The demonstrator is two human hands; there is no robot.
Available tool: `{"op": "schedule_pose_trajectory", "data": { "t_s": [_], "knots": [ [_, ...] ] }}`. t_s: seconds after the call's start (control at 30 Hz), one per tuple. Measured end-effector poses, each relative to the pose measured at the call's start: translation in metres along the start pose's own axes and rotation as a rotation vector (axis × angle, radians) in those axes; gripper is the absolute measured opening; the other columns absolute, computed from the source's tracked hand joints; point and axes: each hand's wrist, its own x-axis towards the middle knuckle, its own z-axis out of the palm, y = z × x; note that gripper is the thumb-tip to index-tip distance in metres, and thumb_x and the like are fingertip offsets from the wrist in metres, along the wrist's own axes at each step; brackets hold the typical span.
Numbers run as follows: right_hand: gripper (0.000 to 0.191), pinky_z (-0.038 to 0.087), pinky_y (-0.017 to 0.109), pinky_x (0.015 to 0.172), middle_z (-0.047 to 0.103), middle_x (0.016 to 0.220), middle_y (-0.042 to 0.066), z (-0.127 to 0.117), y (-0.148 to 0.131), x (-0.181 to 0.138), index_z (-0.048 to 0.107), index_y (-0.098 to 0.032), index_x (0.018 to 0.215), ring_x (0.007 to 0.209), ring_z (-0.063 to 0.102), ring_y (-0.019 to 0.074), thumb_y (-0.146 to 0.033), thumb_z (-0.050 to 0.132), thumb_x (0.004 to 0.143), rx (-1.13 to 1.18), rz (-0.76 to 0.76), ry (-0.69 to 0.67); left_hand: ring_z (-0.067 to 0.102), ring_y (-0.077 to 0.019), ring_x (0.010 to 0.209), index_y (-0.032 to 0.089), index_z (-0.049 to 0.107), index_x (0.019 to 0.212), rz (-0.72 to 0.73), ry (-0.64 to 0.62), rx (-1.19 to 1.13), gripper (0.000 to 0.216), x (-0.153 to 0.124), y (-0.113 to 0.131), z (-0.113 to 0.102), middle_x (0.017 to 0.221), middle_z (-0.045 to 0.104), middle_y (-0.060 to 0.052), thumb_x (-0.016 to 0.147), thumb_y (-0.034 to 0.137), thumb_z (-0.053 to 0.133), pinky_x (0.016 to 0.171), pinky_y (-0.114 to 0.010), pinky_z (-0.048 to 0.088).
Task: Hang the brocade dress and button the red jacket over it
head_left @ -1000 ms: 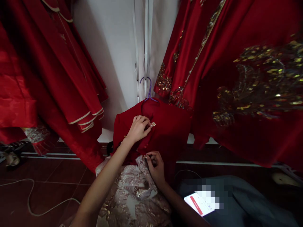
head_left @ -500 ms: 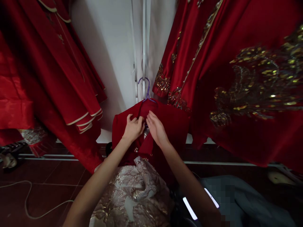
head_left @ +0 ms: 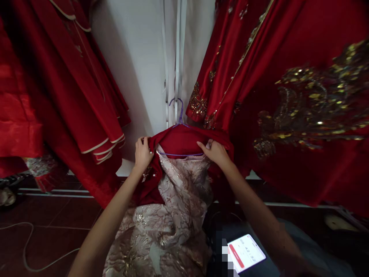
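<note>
A small red jacket [head_left: 181,139] hangs on a purple hanger [head_left: 179,115] against the white wall, over a pale pink and gold brocade dress [head_left: 175,207]. My left hand [head_left: 143,153] grips the jacket's left front edge, which carries small pearl buttons. My right hand [head_left: 216,152] grips the right front edge. The two edges are held apart, so the brocade dress and the hanger's bar show between them.
Long red garments hang at the left [head_left: 57,96], and red robes with gold embroidery [head_left: 288,96] hang at the right. A white rail [head_left: 173,57] runs up the wall. A lit phone [head_left: 246,253] lies at the lower right. A cord [head_left: 29,246] trails over the dark red floor.
My right hand rose from the lower buttons to the collar, beside the left. Both hands then pulled the jacket's front edges apart, uncovering the brocade dress.
</note>
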Motion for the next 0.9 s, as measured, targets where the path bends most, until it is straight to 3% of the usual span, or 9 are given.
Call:
{"op": "schedule_pose_trajectory", "data": {
  "t_s": [0.1,0.2,0.3,0.37,0.5,0.6,0.7,0.8,0.9],
  "knots": [
    [0.044,0.044,0.033,0.076,0.067,0.085,0.009,-0.041,0.003,0.012,0.06,-0.018,0.086,0.084,0.063,0.024,-0.06,0.044,0.081,0.025,-0.242,-0.294,0.057,-0.0295,0.1,0.022,0.055,0.113,-0.143,-0.096,0.014,0.041,0.018,-0.011,-0.01,0.108,0.06,-0.012,0.073,0.015,0.049,0.086,-0.04,0.044],
    [0.049,0.045,0.029,0.064,0.067,0.075,0.005,-0.078,-0.001,0.022,0.062,-0.019,0.077,0.069,0.061,0.0186,-0.064,0.042,0.079,0.071,-0.316,-0.61,0.06,-0.0285,0.097,0.021,0.062,0.104,-0.238,-0.149,-0.156,0.034,0.031,-0.03,-0.024,0.098,0.067,-0.008,0.073,0.018,0.049,0.085,-0.038,0.045],
    [0.048,0.042,0.026,0.055,0.066,0.069,0.004,-0.102,-0.005,0.027,0.065,-0.019,0.073,0.058,0.058,0.0154,-0.065,0.051,0.072,0.148,-0.242,-0.82,0.064,-0.0254,0.082,0.016,0.064,0.09,-0.418,-0.435,-0.557,0.026,0.025,-0.056,-0.037,0.082,0.069,-0.007,0.073,0.029,0.05,0.072,-0.034,0.051],
    [0.046,0.042,0.025,0.053,0.066,0.069,0.003,-0.107,-0.003,0.028,0.066,-0.019,0.075,0.057,0.057,0.0143,-0.064,0.055,0.069,0.217,-0.199,-0.852,0.065,-0.0249,0.074,0.014,0.064,0.084,-0.546,-0.669,-0.749,0.029,0.011,-0.075,-0.043,0.073,0.068,-0.008,0.072,0.038,0.053,0.064,-0.034,0.052],
    [0.046,0.045,0.027,0.058,0.066,0.074,0.003,-0.088,0.014,0.026,0.065,-0.02,0.083,0.062,0.057,0.0147,-0.063,0.053,0.072,0.345,-0.238,-0.696,0.062,-0.0271,0.092,0.014,0.06,0.099,-0.457,-0.786,-0.618,0.049,-0.016,-0.103,-0.042,0.097,0.067,-0.011,0.056,0.035,0.071,0.076,-0.035,0.052],
    [0.044,0.046,0.03,0.069,0.066,0.079,0.003,-0.061,0.03,0.026,0.063,-0.019,0.084,0.073,0.059,0.017,-0.06,0.052,0.075,0.408,-0.328,-0.447,0.048,-0.0276,0.118,0.013,0.043,0.125,-0.181,-0.596,-0.476,0.078,-0.014,-0.1,-0.033,0.128,0.049,-0.015,0.054,0.028,0.071,0.096,-0.037,0.042],
    [0.041,0.046,0.033,0.077,0.066,0.087,0.004,-0.039,0.045,0.03,0.063,-0.019,0.089,0.081,0.059,0.019,-0.057,0.052,0.077,0.406,-0.347,-0.245,0.035,-0.0233,0.128,0.016,0.028,0.136,0.06,-0.321,-0.465,0.074,0.002,-0.076,-0.022,0.141,0.034,-0.013,0.072,0.035,0.059,0.105,-0.036,0.031],
    [0.037,0.047,0.034,0.079,0.066,0.091,0.004,-0.024,0.056,0.031,0.061,-0.021,0.092,0.083,0.06,0.0193,-0.053,0.048,0.081,0.373,-0.308,-0.111,0.047,-0.02,0.116,0.019,0.044,0.127,0.129,-0.279,-0.417,0.047,0.018,-0.05,-0.015,0.127,0.051,-0.008,0.087,0.042,0.039,0.099,-0.032,0.035],
    [0.033,0.048,0.033,0.076,0.066,0.085,0.003,-0.013,0.061,0.024,0.061,-0.021,0.09,0.079,0.06,0.0186,-0.048,0.043,0.085,0.373,-0.331,-0.028,0.057,-0.0164,0.081,0.016,0.062,0.095,0.121,-0.312,-0.349,0.046,0.025,-0.04,-0.012,0.086,0.065,-0.003,0.088,0.049,0.03,0.076,-0.024,0.042]
  ]
}}
